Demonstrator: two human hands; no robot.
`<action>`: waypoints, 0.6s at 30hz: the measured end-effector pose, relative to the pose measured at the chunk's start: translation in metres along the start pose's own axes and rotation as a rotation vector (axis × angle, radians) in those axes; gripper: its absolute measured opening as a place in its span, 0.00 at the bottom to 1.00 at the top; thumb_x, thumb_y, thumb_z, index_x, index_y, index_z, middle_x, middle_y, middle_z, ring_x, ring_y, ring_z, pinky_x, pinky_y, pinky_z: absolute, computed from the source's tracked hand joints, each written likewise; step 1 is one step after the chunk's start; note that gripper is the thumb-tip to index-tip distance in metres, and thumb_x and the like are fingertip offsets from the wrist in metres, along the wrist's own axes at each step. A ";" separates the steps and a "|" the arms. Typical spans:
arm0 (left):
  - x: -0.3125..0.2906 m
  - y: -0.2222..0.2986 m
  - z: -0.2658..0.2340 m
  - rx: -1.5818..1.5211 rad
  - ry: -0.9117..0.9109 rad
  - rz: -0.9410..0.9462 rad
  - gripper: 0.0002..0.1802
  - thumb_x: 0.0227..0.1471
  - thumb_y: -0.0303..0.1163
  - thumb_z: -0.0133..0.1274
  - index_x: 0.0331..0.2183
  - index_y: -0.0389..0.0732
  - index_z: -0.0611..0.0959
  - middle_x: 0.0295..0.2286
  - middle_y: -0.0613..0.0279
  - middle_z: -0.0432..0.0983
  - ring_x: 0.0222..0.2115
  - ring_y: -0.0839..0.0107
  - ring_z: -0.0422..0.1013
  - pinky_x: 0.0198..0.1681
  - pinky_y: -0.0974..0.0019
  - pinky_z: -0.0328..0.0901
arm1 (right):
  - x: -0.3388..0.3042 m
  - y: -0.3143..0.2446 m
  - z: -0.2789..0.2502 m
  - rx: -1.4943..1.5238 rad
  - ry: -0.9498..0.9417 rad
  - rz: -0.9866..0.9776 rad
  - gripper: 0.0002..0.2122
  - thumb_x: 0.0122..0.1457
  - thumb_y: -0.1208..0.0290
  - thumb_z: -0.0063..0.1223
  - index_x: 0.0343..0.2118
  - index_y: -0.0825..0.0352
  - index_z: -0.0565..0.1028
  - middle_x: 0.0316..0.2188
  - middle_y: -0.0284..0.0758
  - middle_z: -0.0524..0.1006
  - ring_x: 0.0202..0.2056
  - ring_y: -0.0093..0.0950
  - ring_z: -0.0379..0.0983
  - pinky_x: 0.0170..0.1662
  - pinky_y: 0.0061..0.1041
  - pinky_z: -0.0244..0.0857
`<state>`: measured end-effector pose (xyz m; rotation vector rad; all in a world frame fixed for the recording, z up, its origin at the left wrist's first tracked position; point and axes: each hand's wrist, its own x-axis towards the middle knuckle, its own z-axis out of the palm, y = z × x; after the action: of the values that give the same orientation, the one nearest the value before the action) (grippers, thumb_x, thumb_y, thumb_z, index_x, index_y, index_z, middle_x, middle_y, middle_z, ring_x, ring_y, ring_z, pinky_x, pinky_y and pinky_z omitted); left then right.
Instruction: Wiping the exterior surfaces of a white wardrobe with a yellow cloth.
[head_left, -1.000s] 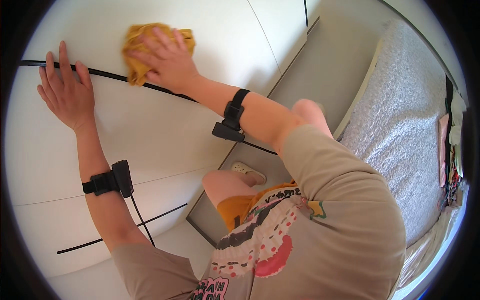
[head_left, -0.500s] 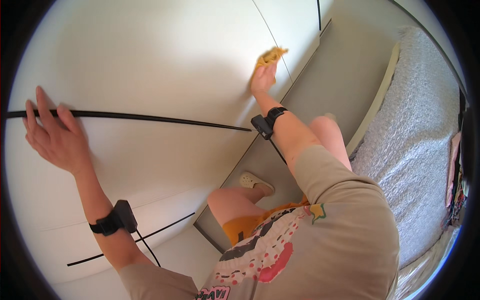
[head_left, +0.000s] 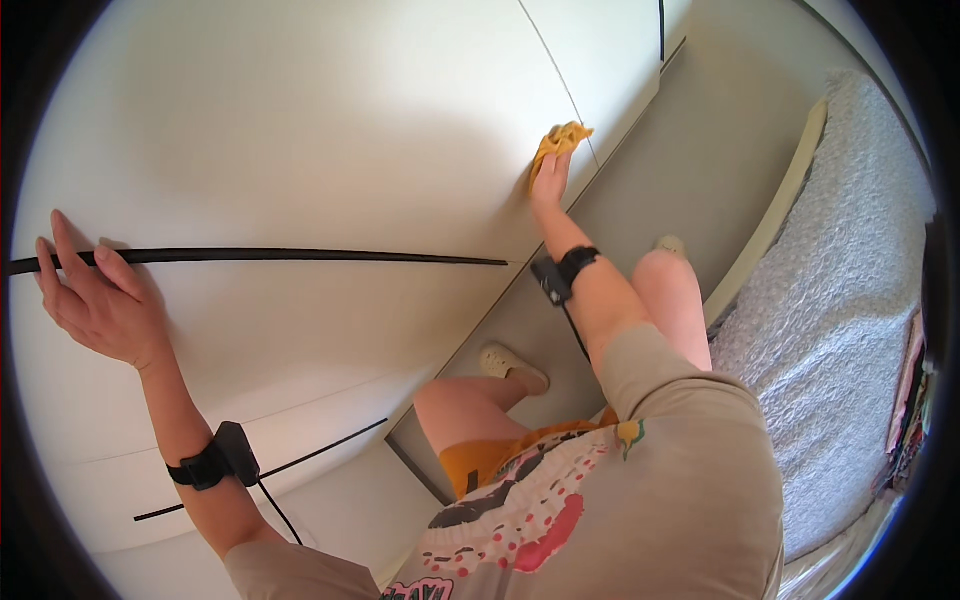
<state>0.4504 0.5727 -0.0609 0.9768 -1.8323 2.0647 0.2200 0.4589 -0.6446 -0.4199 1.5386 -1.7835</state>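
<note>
My right hand presses a crumpled yellow cloth against the lower part of a white cabinet door, close to a thin vertical seam. Its fingers are closed over the cloth. On the left, my left hand rests on the white surface with fingers spread, lying across a long black strip handle that runs along the door edge. Nothing is held in it. Each forearm wears a black strapped device.
Grey floor runs between the cabinet and a bed with a fluffy grey cover on the right. A second black strip marks another panel at the lower left. My foot in a beige clog stands by the cabinet base.
The view has shifted a little. My right hand with the cloth appears slightly lower along the door, nearer its bottom edge. My left hand stays on the black strip.
</note>
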 end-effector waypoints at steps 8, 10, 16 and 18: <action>0.002 0.015 0.014 -0.072 0.056 -0.024 0.21 0.66 0.42 0.46 0.57 0.55 0.80 0.56 0.59 0.70 0.51 0.60 0.68 0.53 0.58 0.68 | -0.019 0.037 -0.021 -0.114 0.095 0.204 0.32 0.69 0.56 0.33 0.67 0.77 0.54 0.70 0.53 0.53 0.70 0.49 0.50 0.70 0.39 0.47; -0.002 -0.016 -0.002 0.025 0.019 0.024 0.21 0.66 0.43 0.46 0.57 0.56 0.81 0.56 0.59 0.70 0.50 0.59 0.69 0.53 0.57 0.68 | -0.097 0.000 0.019 -0.048 0.043 0.322 0.32 0.69 0.56 0.34 0.68 0.75 0.52 0.70 0.53 0.52 0.70 0.48 0.49 0.71 0.39 0.46; -0.010 -0.014 0.023 0.057 0.042 0.029 0.20 0.65 0.44 0.48 0.55 0.57 0.83 0.52 0.60 0.74 0.49 0.58 0.71 0.52 0.57 0.69 | -0.209 -0.081 0.047 -0.191 -0.159 0.198 0.29 0.68 0.65 0.40 0.69 0.72 0.52 0.71 0.54 0.49 0.72 0.49 0.45 0.72 0.42 0.40; -0.022 -0.039 0.014 0.097 0.026 0.048 0.20 0.65 0.44 0.48 0.54 0.56 0.83 0.51 0.60 0.76 0.48 0.57 0.71 0.52 0.57 0.69 | -0.250 -0.131 0.048 -0.148 -0.299 0.127 0.29 0.67 0.70 0.42 0.69 0.72 0.52 0.72 0.54 0.48 0.72 0.48 0.43 0.73 0.42 0.39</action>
<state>0.4941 0.5728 -0.0425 0.9329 -1.7748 2.2028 0.3804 0.6024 -0.4567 -0.6167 1.4536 -1.4417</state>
